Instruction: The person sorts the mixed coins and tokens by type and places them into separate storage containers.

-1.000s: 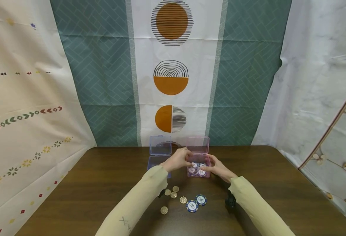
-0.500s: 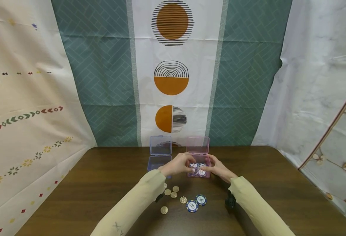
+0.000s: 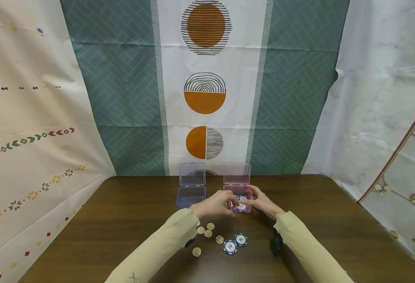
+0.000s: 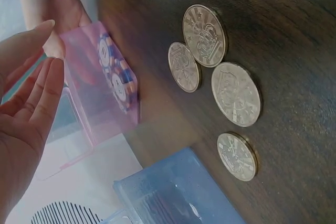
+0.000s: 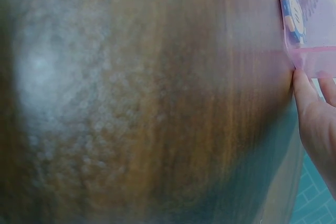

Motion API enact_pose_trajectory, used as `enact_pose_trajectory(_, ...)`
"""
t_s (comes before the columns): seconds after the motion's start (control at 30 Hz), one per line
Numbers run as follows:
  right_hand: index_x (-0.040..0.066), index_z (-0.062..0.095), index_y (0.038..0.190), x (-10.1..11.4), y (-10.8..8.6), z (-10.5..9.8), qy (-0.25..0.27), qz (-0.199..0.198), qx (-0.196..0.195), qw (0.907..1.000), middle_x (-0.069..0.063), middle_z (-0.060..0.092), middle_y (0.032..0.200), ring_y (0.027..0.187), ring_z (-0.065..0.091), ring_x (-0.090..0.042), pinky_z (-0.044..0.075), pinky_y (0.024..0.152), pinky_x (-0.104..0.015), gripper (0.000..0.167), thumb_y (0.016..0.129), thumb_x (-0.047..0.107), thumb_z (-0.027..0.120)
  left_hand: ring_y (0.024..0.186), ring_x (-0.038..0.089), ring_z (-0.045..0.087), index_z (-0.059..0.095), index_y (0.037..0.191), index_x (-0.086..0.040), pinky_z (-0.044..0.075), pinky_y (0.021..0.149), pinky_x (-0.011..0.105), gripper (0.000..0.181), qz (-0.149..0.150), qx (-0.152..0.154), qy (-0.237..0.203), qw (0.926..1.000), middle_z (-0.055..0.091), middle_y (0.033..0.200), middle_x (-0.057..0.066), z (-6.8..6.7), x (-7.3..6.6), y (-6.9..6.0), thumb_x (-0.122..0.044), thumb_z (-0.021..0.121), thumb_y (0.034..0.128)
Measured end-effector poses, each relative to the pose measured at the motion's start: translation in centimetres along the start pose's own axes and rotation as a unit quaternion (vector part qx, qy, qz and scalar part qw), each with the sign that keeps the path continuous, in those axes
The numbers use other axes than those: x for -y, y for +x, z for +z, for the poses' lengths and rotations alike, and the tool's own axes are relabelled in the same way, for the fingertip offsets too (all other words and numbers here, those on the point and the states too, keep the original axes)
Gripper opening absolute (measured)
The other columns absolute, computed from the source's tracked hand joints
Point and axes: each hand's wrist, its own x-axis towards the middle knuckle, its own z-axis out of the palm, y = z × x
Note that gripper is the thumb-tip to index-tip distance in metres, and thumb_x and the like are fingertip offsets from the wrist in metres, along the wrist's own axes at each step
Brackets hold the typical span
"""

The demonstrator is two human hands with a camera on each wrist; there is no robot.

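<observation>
My left hand [image 3: 212, 205] is just left of and in front of a pink clear plastic box [image 4: 84, 93], its thumb and fingers apart. Nothing shows between them in the left wrist view. On the box's right side, my right hand [image 3: 264, 203] grips the wall, thumb toward the front. The box's lid [image 3: 237, 174] stands raised at the back. Inside lie several blue and white poker chips [image 3: 242, 207], partly hidden by my left hand. Two more poker chips, one marked 10 [image 3: 230, 247] and another [image 3: 241, 239], lie on the table nearer to me.
A blue clear plastic box [image 3: 186, 201] stands left of the pink one, lid up, partly behind my left hand. Several gold-coloured coins [image 4: 236, 94] lie flat on the dark wooden table [image 3: 122, 220]. A patterned cloth [image 3: 207, 118] hangs behind the table.
My left hand has drawn back from over the pink box, toward me and down to its front left corner. The right hand stays at the box's right side.
</observation>
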Motion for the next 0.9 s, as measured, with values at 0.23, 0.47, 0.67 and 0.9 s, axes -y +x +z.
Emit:
enact_pose_trajectory(0.23,0.006,0.022,0.138,0.1,-0.1,0.0,-0.002,0.002,0.004,1.0000,-0.020,0.021,0.141,0.124,0.024,-0.038,0.022,0.095,-0.056,0.079,0.079,0.025,0.069,0.072,0.014,0.057,0.065,0.096,0.001,0.043,0.061,0.013,0.027,0.012,0.012,-0.006,0.9998,0.055,0.089,0.005,0.3,0.2,-0.3,-0.004,0.076,0.0717)
enact_pose_trajectory(0.47,0.005,0.020,0.139,0.0,0.0,-0.1,-0.001,0.006,0.004,1.0000,-0.021,0.020,0.142,0.124,0.024,-0.039,0.024,0.095,-0.054,0.079,0.079,0.024,0.069,0.072,0.014,0.057,0.064,0.096,0.001,0.044,0.062,0.015,0.029,0.031,0.044,-0.027,0.9982,0.061,0.090,0.009,1.1,0.2,-0.7,-0.005,0.077,0.0699)
enact_pose_trajectory(0.67,0.006,0.021,0.139,-0.3,0.1,-0.2,-0.003,0.002,0.006,1.0000,-0.021,0.022,0.140,0.121,0.027,-0.039,0.023,0.093,-0.058,0.078,0.080,0.025,0.069,0.070,0.006,0.056,0.064,0.097,0.000,0.043,0.060,0.013,0.031,0.023,0.066,-0.030,0.9971,0.060,0.091,0.007,1.5,0.0,-0.9,-0.006,0.077,0.0700)
enact_pose_trajectory(0.9,0.005,0.022,0.138,-0.3,0.2,-0.2,-0.004,0.000,0.007,1.0000,-0.020,0.024,0.139,0.119,0.030,-0.038,0.024,0.093,-0.058,0.076,0.081,0.024,0.068,0.066,0.002,0.053,0.065,0.097,-0.001,0.042,0.058,0.012,0.031,0.046,0.078,-0.016,0.9957,0.061,0.089,0.005,1.9,0.0,-0.8,-0.008,0.078,0.0696)
